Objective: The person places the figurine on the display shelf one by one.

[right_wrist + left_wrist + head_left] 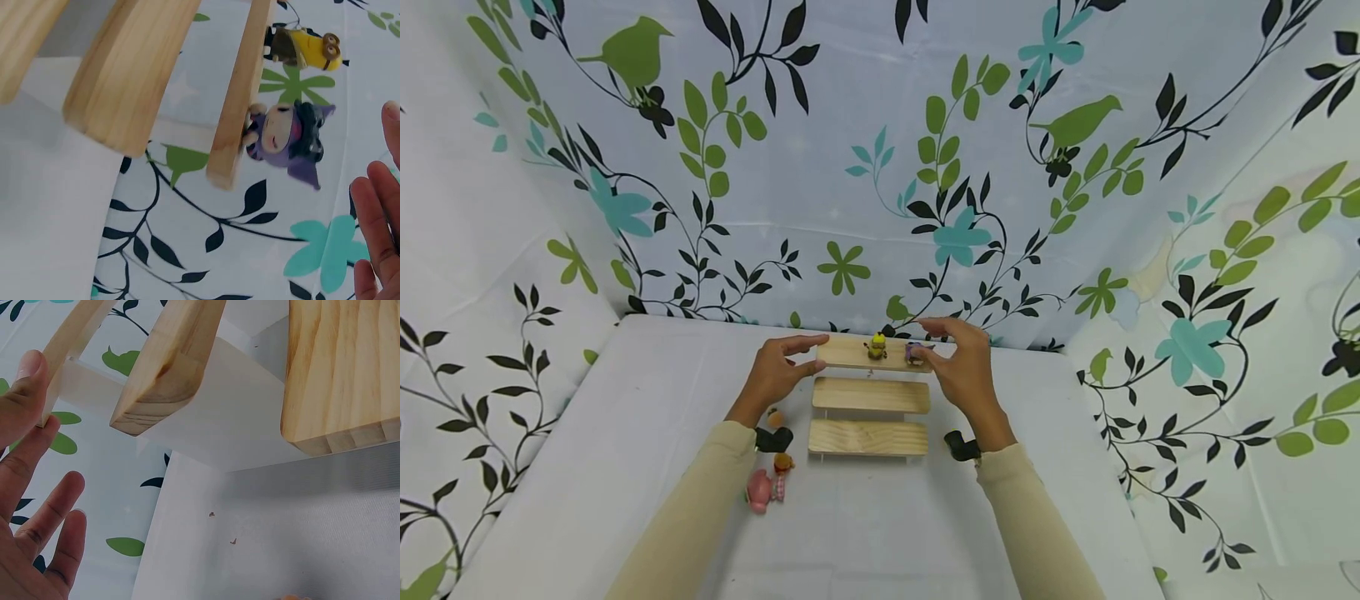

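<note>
A three-tier wooden shelf (871,396) stands at the back of the table. My left hand (778,367) pinches the left end of its top board (62,347) between thumb and index finger, the other fingers spread apart. On that board stand a yellow minion figurine (876,346) near the middle and a purple-hooded figurine (278,134) near the right end. My right hand (961,362) is beside the purple figurine, thumb and fingers spread; in the right wrist view its fingers (378,206) are apart from the figurine.
Left of the shelf lie a pink figurine (759,490), a small figurine with an orange-brown head (783,463) and another small orange-toned item (775,418) by the left wrist. Behind the white table (670,400) hangs a leaf-and-bird patterned cloth (850,167).
</note>
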Available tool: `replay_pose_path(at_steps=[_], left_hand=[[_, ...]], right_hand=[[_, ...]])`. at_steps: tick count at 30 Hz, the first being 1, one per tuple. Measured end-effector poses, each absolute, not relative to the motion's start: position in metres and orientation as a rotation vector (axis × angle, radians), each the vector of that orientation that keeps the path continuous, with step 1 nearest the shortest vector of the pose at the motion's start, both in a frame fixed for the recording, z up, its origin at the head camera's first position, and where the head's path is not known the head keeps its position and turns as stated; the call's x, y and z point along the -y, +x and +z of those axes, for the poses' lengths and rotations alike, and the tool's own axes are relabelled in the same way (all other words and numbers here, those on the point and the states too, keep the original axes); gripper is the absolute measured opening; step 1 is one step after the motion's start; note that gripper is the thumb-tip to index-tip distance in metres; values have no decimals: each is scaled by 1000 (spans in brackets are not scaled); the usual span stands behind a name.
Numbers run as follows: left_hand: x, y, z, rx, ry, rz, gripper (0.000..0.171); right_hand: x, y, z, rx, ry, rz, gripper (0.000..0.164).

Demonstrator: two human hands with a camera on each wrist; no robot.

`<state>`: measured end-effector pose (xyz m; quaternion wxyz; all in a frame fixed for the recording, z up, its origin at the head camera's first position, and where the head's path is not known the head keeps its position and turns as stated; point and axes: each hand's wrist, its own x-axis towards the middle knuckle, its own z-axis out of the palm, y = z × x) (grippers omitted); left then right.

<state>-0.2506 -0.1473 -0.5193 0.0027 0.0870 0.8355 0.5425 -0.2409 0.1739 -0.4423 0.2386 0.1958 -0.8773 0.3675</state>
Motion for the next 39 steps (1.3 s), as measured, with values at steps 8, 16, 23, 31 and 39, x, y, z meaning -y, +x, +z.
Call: replay_pose_path(at_steps=[8,16,23,31,39], left_hand=[[148,-252,-522,-2620,295,1713,47],[147,-252,-521,-2593,284,1733,46],[147,-251,-519,-2587,267,1728,47],[147,-252,-520,-2597,279,1723,47],[147,-252,-520,-2615,261,1702,48]], right_hand=[[-201,-224,-459,2379,321,1135,44],[-218,-210,-485,2392,113,1211,43],[-225,-195,-518,2431,-22,1272,40],[-226,-178,-548,2476,-144,1309,40],[-229,-168,-568,2489,-202,1357,43]])
